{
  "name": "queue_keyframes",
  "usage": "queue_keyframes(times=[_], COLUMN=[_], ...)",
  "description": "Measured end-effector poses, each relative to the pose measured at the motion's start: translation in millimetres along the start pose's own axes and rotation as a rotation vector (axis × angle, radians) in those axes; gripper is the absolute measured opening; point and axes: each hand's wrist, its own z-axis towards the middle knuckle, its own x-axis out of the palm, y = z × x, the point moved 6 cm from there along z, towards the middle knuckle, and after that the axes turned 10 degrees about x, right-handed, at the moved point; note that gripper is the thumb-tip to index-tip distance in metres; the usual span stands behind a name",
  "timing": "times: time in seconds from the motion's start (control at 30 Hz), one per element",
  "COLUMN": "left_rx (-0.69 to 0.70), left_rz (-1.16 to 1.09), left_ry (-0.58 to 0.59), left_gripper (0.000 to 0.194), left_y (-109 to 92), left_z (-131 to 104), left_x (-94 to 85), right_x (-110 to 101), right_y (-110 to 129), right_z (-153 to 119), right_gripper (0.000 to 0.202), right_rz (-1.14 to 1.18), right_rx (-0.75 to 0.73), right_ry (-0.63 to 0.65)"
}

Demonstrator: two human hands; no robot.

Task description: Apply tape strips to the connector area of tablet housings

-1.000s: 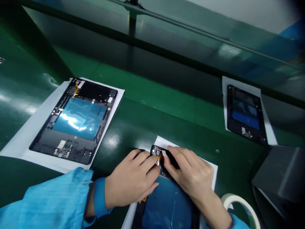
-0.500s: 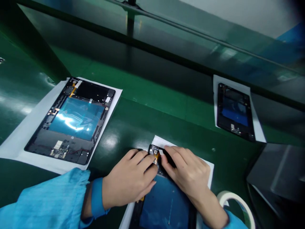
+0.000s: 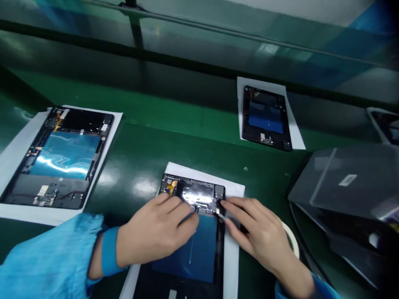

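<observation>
An opened tablet [image 3: 201,249], its inside showing with a large blue battery panel, lies on a white sheet [image 3: 232,265] in front of me. My left hand [image 3: 158,228] reaches over its left side, fingers curled together near the top of the blue panel; whatever they pinch is hidden. At the tablet's upper right edge is my right hand [image 3: 258,228], thumb and forefinger closed on a small pale strip [image 3: 221,216]. An orange flex cable [image 3: 171,187] shows at the upper left corner, beyond my left fingers.
Another opened tablet [image 3: 67,153] lies on white paper to the left. A further one [image 3: 266,116] sits at the back right, and part of another [image 3: 391,126] shows at the right edge. A tape roll [image 3: 293,241] is partly behind my right wrist, beside a dark grey box-like object [image 3: 336,178].
My right hand has moved from the tablet's upper left corner to its right edge, uncovering the top section. My left hand has shifted slightly down the tablet. The camera view has swung right.
</observation>
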Motion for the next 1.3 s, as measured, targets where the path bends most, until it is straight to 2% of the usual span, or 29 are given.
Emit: queue_keyframes(times=[0.13,0.27,0.4,0.6,0.7,0.83,1.1,1.3], left_rx=[0.121,0.138,0.152,0.17,0.172,0.151,0.124,0.117], left_rz=[0.082,0.101,0.121,0.156,0.099,0.036,0.08,0.088], left_ry=[0.075,0.147,0.209,0.22,0.226,0.178,0.061,0.07], left_gripper=[0.02,0.029,0.041,0.039,0.043,0.041,0.039,0.033], left_y=[-20,-21,-16,-11,-15,-18,-17,-17], left_z=[38,51,48,46,46,46,40,38], left_x=[15.3,27.2,28.7,26.1,28.3,31.6,30.5,27.7], right_x=[1,2,2,0,0,0,-1,10], right_y=[-3,-4,-5,-6,-5,-3,2,-3], right_z=[2,1,0,1,0,-3,-2,-11], right_gripper=[0.027,0.028,0.03,0.032,0.033,0.031,0.03,0.033], right_rz=[0.056,0.041,0.039,0.041,0.059,0.05,0.023,-0.009], right_rx=[0.018,0.035,0.042,0.057,0.046,-0.005,-0.132,-0.154], right_ry=[0.021,0.043,0.059,0.051,0.052,0.017,-0.068,-0.075])
